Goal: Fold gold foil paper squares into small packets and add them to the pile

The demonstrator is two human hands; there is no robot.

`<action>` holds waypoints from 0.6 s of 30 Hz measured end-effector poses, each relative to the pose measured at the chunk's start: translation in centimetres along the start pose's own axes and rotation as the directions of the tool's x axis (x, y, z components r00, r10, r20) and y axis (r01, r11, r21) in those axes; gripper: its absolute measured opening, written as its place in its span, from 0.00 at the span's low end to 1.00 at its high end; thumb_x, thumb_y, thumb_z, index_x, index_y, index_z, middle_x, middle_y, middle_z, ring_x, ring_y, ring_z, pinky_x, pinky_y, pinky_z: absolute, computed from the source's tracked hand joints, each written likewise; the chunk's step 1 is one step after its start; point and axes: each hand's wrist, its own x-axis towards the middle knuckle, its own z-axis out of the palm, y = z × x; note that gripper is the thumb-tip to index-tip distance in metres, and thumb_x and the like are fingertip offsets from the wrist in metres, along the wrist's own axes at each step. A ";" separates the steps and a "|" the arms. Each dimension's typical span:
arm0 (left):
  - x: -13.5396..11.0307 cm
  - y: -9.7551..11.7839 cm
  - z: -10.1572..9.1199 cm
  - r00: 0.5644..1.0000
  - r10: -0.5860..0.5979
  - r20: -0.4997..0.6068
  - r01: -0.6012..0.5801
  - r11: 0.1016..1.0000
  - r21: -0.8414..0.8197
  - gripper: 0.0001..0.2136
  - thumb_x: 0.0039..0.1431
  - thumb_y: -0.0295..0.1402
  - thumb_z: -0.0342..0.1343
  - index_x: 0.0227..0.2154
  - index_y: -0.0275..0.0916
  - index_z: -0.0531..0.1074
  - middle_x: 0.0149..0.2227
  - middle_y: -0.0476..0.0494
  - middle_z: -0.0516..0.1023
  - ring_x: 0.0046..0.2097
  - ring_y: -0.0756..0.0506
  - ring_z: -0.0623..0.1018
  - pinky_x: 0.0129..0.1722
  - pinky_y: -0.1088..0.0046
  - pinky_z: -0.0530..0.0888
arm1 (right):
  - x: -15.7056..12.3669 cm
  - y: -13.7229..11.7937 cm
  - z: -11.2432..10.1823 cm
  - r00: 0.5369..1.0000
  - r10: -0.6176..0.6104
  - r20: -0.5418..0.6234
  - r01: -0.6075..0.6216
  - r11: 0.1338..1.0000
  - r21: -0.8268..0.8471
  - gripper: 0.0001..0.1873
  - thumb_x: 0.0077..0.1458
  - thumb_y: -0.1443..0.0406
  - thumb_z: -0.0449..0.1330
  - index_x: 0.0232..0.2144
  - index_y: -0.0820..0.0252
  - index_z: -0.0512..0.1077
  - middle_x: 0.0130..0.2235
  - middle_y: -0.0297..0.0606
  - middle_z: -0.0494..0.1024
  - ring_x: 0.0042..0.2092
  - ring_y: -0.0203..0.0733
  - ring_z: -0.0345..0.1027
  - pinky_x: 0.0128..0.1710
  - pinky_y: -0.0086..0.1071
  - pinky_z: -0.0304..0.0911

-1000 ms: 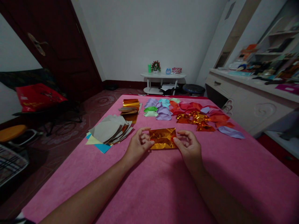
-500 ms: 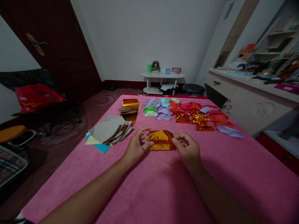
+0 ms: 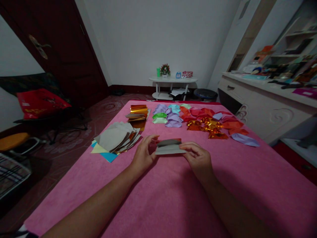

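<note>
Between my two hands is a folded sheet of gold foil paper (image 3: 169, 149), its greyish-white back now facing me and a strip of orange-gold along the far edge. My left hand (image 3: 145, 152) grips its left end, thumb at the near side and fingers curled behind. The right end is pinched in my right hand (image 3: 198, 156). Beyond it lie several folded gold foil pieces (image 3: 210, 125), along with lilac folded papers (image 3: 173, 119) and red ones (image 3: 198, 113). To the left rests a fanned stack of foil sheets (image 3: 115, 137), grey side up.
A pink cloth (image 3: 153, 198) covers the table. Another gold foil stack (image 3: 138, 115) lies at the far left, and blue paper (image 3: 109, 156) pokes out under the fanned one. A white side table (image 3: 173, 79) stands by the wall; a white cabinet (image 3: 267, 99) is on the right.
The foil paper showed its gold face half a second ago; now its pale back shows, with the near part turned up. Both hands have kept hold and barely shifted.
</note>
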 end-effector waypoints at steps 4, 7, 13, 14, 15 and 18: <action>0.2 0.2 -0.3 0.989 0.140 0.036 -0.144 0.974 0.176 0.13 0.53 0.29 0.58 0.43 0.42 0.75 0.51 0.39 0.69 0.53 0.41 0.69 0.52 0.60 0.69 | 0.0 0.2 0.0 1.000 0.009 0.002 -0.009 1.000 0.018 0.03 0.44 0.68 0.62 0.26 0.58 0.76 0.40 0.43 0.76 0.44 0.46 0.71 0.40 0.36 0.71; 0.2 0.5 -0.5 0.983 0.185 -0.001 -0.180 0.954 0.241 0.16 0.54 0.28 0.57 0.46 0.43 0.73 0.56 0.39 0.63 0.55 0.41 0.68 0.53 0.60 0.68 | 0.0 0.3 0.1 0.999 0.032 0.014 -0.032 0.999 0.022 0.02 0.43 0.68 0.63 0.25 0.58 0.75 0.40 0.43 0.75 0.43 0.46 0.72 0.40 0.36 0.71; -0.2 1.2 -0.9 0.946 0.323 0.023 -0.314 0.899 0.304 0.03 0.56 0.29 0.56 0.34 0.40 0.73 0.57 0.40 0.63 0.55 0.42 0.67 0.53 0.62 0.68 | 0.0 0.5 0.2 0.997 0.062 0.050 -0.062 0.998 0.007 0.02 0.45 0.67 0.62 0.25 0.58 0.75 0.40 0.42 0.74 0.43 0.45 0.71 0.39 0.35 0.71; -0.3 1.3 -1.0 0.937 0.346 0.052 -0.344 0.881 0.324 0.03 0.55 0.28 0.56 0.32 0.40 0.73 0.56 0.40 0.64 0.56 0.42 0.67 0.53 0.62 0.67 | 0.0 0.5 0.2 0.996 0.065 0.058 -0.066 0.998 0.011 0.01 0.46 0.66 0.62 0.25 0.58 0.74 0.40 0.42 0.74 0.43 0.45 0.71 0.39 0.35 0.71; -0.3 1.3 -1.0 0.928 0.364 0.082 -0.369 0.863 0.345 0.03 0.55 0.28 0.56 0.32 0.40 0.73 0.56 0.41 0.64 0.56 0.42 0.66 0.53 0.61 0.66 | -0.1 0.5 0.2 0.995 0.069 0.067 -0.070 0.997 0.010 0.02 0.46 0.66 0.61 0.25 0.58 0.74 0.40 0.42 0.74 0.43 0.45 0.71 0.40 0.36 0.70; -0.3 1.3 -1.0 0.919 0.361 0.160 -0.395 0.822 0.411 0.08 0.55 0.30 0.56 0.39 0.42 0.74 0.57 0.40 0.64 0.57 0.40 0.65 0.55 0.58 0.64 | -0.1 0.3 0.1 0.989 0.093 0.118 -0.090 0.995 -0.034 0.02 0.47 0.67 0.60 0.25 0.58 0.72 0.40 0.41 0.74 0.45 0.45 0.70 0.41 0.36 0.69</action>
